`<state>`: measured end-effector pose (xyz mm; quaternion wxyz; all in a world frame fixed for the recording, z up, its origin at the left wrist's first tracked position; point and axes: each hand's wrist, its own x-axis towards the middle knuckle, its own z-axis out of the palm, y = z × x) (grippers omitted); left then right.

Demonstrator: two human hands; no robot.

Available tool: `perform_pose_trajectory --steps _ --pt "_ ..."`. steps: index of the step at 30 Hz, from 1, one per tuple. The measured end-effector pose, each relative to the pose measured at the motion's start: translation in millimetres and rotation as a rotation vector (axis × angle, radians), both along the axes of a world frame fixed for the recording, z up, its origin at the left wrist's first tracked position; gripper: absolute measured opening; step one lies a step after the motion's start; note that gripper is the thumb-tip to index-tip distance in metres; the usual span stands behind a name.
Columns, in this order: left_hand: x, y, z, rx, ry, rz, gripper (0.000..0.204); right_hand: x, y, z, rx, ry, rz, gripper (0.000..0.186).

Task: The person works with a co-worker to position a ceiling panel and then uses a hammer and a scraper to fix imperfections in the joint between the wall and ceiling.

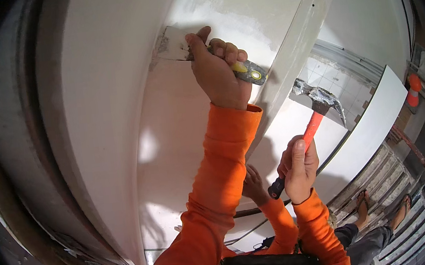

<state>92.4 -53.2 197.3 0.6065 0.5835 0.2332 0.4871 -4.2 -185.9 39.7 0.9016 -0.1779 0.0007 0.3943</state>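
My left hand (222, 74) is wrapped round the yellow and black handle of a putty knife (174, 43). The blade, smeared with white, lies against the pale wall (169, 116) at the corner beside a tall white surface (99, 92). Lower and to the right, my right hand (299, 170) grips a claw hammer (314, 122) by its red handle. White splashes cover the hammer's head, which points up, away from the wall's corner. Between my forearms shows another hand (251, 184) in an orange sleeve; whose it is I cannot tell.
A long white strip (291, 46) runs slantwise across the wall, past the end of the putty knife. Behind the hammer are small white tiles (331, 76) and a white panel (372, 126). Sandalled feet (363, 204) stand on a slatted platform (378, 182) at lower right.
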Motion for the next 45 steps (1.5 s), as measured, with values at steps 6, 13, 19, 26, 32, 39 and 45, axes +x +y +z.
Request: perform_pose_trajectory --steps 6,13,19,26,32,39,45 --pt "-34 -12 -15 -0.036 0.032 0.025 0.03 -7 -14 -17 -0.009 0.015 0.029 0.018" --pt "-80 -61 -54 -0.104 0.25 -0.039 0.038 -4 -25 -35 -0.162 -0.079 -0.009 0.013" --pt "-100 -64 -61 -0.08 0.284 -0.019 0.039 -14 -23 -37 -0.185 -0.085 -0.015 0.015" --pt "-94 -71 -59 -0.099 0.255 -0.072 0.04 -12 -28 -41 -0.202 -0.118 -0.027 0.018" --pt "-98 -75 -56 -0.11 0.244 -0.037 0.039 -5 -37 -30 -0.225 -0.055 0.033 0.016" --pt "-100 -75 -55 -0.092 0.224 -0.035 0.038 -7 -37 -37 -0.248 -0.093 0.012 0.015" --pt "-104 -71 -54 -0.086 0.208 -0.055 0.04 -11 -34 -39 -0.24 -0.114 0.003 0.014"
